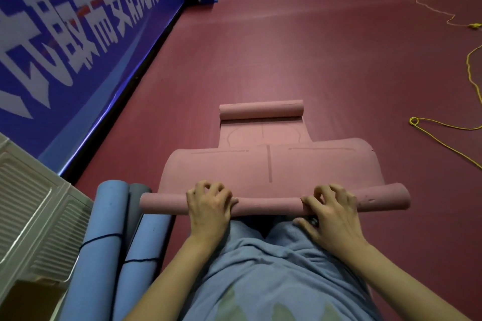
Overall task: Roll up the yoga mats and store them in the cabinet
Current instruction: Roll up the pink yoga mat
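At the bottom of the frame a light blue shirt (pixel 273 276) is seen, with both forearms reaching forward. The left hand (pixel 208 206) and the right hand (pixel 331 211) are set apart on the rolled end of a pink yoga mat (pixel 271 167) in the lower middle, fingers curled over the top of the roll. The flat part of the mat is spread on the dark red floor (pixel 326 60) beyond the hands, and its far end is curled into a second small roll at mid-frame. Rolled blue yoga mats (pixel 104 242) tied with dark cord are stacked at lower left, beside a white louvred cabinet (pixel 31 203). A yellow rope (pixel 443 125) lies at right. A blue banner (pixel 78 34) fills the upper left.
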A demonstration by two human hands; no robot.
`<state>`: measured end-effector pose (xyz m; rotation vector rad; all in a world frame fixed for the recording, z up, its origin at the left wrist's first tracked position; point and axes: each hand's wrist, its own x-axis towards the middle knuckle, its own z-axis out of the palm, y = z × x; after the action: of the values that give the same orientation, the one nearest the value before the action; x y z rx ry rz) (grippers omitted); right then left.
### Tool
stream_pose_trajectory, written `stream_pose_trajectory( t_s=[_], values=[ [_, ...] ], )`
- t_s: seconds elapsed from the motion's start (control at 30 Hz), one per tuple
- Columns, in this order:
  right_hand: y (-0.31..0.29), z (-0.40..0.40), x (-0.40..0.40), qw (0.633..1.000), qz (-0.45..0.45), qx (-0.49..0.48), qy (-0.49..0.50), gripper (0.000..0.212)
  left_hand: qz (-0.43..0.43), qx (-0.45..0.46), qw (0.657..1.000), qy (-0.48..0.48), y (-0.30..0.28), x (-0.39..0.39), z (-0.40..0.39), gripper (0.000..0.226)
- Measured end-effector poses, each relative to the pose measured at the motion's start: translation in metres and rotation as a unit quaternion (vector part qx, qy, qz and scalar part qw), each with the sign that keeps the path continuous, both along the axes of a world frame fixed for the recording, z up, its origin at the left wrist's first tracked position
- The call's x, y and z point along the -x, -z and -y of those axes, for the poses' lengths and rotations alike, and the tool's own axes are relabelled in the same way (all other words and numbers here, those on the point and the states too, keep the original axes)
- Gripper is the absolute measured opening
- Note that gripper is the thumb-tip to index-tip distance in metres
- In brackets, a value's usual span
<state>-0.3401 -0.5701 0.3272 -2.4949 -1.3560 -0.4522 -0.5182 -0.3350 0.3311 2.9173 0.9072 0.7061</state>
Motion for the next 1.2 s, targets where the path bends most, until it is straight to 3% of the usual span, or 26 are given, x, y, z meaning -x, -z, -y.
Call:
stream_pose_trajectory(
  t_s=[0.13,0.23,0.37,0.47,0.6,0.7,0.77,0.93,1.13,1.2],
  values=[
    [-0.002,-0.007,-0.003,0.999,0.029,0.019,0.018,0.039,0.008,-0.03,0.998,0.052,0.007,0.015,0.004,0.028],
    [0.0,-0.014,-0.008,0.999,0.039,0.033,0.019,0.036,-0.044,-0.03,0.997,0.058,0.005,0.016,-0.003,0.044],
    [0.001,-0.032,-0.021,0.998,0.023,0.047,0.044,0.038,-0.081,0.011,0.994,0.076,-0.001,-0.001,-0.024,0.046],
    [-0.007,-0.039,-0.035,0.998,-0.019,0.043,0.029,0.048,-0.163,0.035,0.982,0.092,-0.019,-0.013,-0.037,0.049],
    [-0.023,-0.032,-0.043,0.995,-0.07,0.068,-0.023,0.047,-0.158,0.175,0.968,0.084,-0.041,-0.013,-0.039,0.057],
    [-0.015,-0.008,-0.029,0.986,-0.131,0.071,-0.08,0.042,-0.155,0.228,0.956,0.1,-0.036,0.01,-0.026,0.041],
    [-0.004,0.004,-0.017,0.989,-0.093,0.063,-0.094,0.05,-0.161,0.207,0.961,0.09,-0.032,0.017,-0.018,0.03],
    [0.005,-0.004,-0.01,0.998,-0.032,-0.017,-0.045,0.045,-0.132,0.141,0.98,0.042,-0.025,0.006,-0.006,0.026],
    [0.0,-0.009,-0.007,1.0,-0.007,0.012,0.004,0.044,-0.086,-0.021,0.996,-0.011,-0.006,0.004,0.019,0.014],
    [-0.002,-0.013,-0.015,0.999,-0.01,0.031,0.007,0.043,-0.096,-0.061,0.993,-0.017,0.0,0.003,0.027,0.026]
  ],
)
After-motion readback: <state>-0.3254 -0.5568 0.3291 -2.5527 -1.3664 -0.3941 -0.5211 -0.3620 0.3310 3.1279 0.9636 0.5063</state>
